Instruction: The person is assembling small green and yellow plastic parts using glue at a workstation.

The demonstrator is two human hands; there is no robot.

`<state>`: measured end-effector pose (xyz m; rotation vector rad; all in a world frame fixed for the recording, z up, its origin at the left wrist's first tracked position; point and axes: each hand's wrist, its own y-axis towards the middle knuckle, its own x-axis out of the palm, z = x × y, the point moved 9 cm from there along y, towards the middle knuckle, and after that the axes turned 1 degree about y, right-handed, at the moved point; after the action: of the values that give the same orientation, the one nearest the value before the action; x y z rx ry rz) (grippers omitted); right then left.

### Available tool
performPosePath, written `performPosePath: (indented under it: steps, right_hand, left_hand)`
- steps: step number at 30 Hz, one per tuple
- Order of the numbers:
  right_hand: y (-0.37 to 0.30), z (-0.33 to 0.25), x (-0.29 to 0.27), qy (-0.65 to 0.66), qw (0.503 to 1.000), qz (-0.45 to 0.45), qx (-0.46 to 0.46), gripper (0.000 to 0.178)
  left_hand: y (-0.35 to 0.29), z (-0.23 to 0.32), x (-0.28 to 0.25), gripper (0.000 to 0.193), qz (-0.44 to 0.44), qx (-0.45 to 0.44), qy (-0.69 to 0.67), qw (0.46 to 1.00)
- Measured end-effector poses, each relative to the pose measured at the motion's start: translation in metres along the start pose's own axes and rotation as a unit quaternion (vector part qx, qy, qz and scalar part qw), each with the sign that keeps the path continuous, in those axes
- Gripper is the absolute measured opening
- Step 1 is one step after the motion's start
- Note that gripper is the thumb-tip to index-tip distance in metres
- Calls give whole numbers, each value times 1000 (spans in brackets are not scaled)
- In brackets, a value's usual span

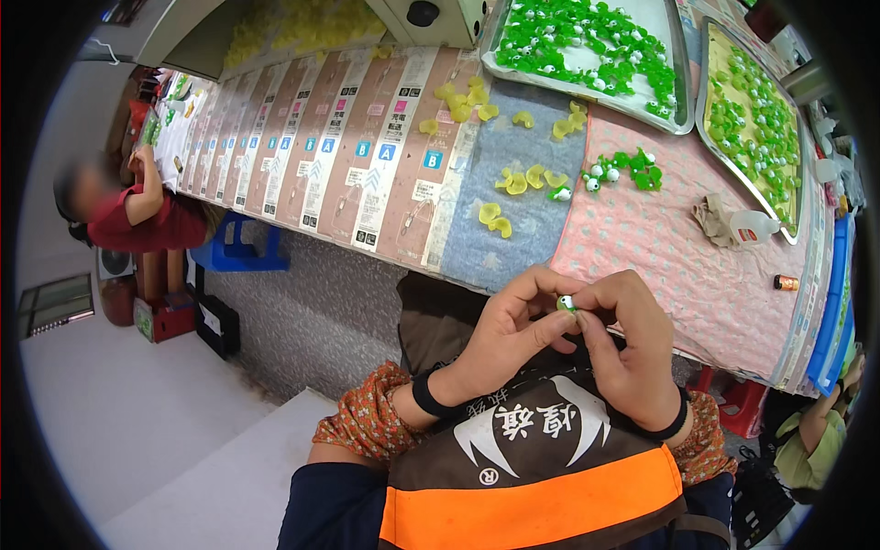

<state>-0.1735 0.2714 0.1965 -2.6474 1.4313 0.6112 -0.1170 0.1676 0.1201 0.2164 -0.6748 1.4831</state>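
Over the table's near edge, my left hand and my right hand meet, fingertips closed on one small green-and-white toy piece. A black dot like an eye shows on its white part; my fingers cover the rest. Just beyond my hands, on a blue cloth, lie several yellow cup-shaped pieces. A green piece with a white ball lies beside them. On the pink cloth to the right is a small cluster of green pieces with white balls.
Two metal trays at the far right hold many green pieces. Nearer are crumpled brown paper, a white bottle and a small dark cylinder. A white machine stands behind. One person sits left, another right.
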Motion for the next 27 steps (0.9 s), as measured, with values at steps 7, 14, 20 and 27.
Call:
performPosePath:
  steps: [7, 14, 20, 27]
  right_hand:
    - [2, 15, 2, 121, 986, -33, 106, 20]
    - [1, 16, 0, 94, 990, -18, 104, 24]
    - [-1, 22, 1, 74, 992, -29, 100, 21]
    - [-12, 44, 13, 210, 950, -50, 225, 13]
  left_hand:
    - [-3, -4, -2, 17, 32, -52, -104, 993]
    - [-5, -7, 0, 17, 32, -76, -146, 986]
    - [-4, -9, -4, 16, 56, -62, -114, 990]
    - [-3, -6, -9, 15, 27, -11, -30, 999]
